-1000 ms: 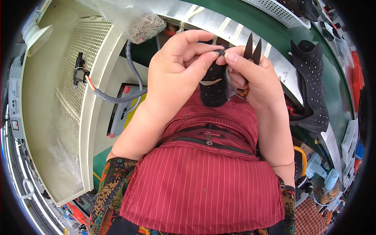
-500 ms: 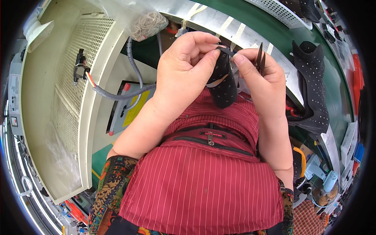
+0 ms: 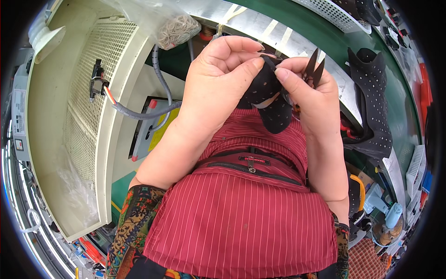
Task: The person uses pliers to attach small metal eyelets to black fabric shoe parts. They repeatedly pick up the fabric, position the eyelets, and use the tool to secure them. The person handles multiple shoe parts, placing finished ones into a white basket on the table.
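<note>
Between my hands hangs a black piece of fabric with small pale dots (image 3: 275,120), with a beige strip across its middle. My left hand (image 3: 216,81) is closed, thumb and forefinger pinching the fabric's top edge. Close beside it, my right hand (image 3: 312,95) pinches the same edge with its thumb. A pair of dark-bladed scissors (image 3: 314,69) is also held in that hand, its two blades pointing up and spread apart. Where the fingertips meet the fabric is partly hidden.
On the green worktop (image 3: 320,32) at the right lies another black dotted piece (image 3: 367,102). White perforated baskets (image 3: 337,14) stand at the far side. At left is a beige trough with mesh (image 3: 100,51) and a grey cable (image 3: 134,111). A yarn bundle in plastic (image 3: 179,31) lies behind.
The fabric's lower part has swung slightly right and shows more width. The scissor blades are spread wider than before. Both hands stay nearly in place.
</note>
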Motion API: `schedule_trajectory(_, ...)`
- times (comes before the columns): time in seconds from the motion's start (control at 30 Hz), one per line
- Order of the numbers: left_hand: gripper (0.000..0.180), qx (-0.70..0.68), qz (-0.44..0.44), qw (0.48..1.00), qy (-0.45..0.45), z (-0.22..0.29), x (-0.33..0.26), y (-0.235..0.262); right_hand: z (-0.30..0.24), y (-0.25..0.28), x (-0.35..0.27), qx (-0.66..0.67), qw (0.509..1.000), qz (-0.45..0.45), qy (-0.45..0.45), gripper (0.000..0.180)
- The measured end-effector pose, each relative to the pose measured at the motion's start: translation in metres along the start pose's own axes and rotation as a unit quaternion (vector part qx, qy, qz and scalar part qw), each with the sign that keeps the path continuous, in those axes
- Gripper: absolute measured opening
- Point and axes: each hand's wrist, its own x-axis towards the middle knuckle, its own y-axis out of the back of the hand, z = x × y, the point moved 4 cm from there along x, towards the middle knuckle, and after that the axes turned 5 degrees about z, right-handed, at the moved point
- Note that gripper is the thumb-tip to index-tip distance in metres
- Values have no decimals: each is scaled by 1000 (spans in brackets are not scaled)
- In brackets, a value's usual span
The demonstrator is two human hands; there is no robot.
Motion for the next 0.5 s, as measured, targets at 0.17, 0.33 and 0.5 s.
schedule_trajectory(0.17, 21, -12, -11, 1000, 0, 1, 0, -4, -4, 2, 0, -71, 993, 37, 81, 7)
schedule_trajectory(0.33, 19, -18, -15, 1000, -7, 3, -3, -5, -13, 2, -5, -106, 992, 42, 61, 8)
schedule_trajectory(0.5, 20, -16, -11, 1000, -12, 2, -5, -5, -11, 0, -6, -136, 983, 58, 112, 9)
